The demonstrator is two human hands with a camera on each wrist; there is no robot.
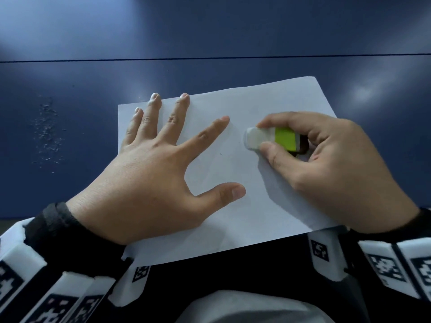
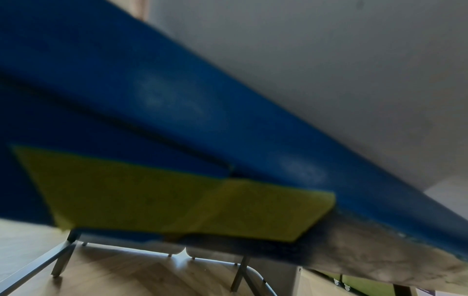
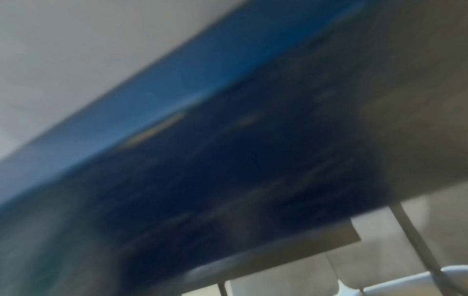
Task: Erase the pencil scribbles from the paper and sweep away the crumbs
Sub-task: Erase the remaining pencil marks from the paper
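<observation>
Keep short, light strokes with the eraser (image 1: 270, 139) and press the paper (image 1: 268, 101) flat so it can't buckle — it lies on the blue table (image 1: 210, 31). The left hand (image 1: 149, 169) is spread flat on the sheet; the right hand (image 1: 326, 164) pinches the eraser, tip on paper. Crumbs (image 1: 47, 134) lie off to the left.
</observation>
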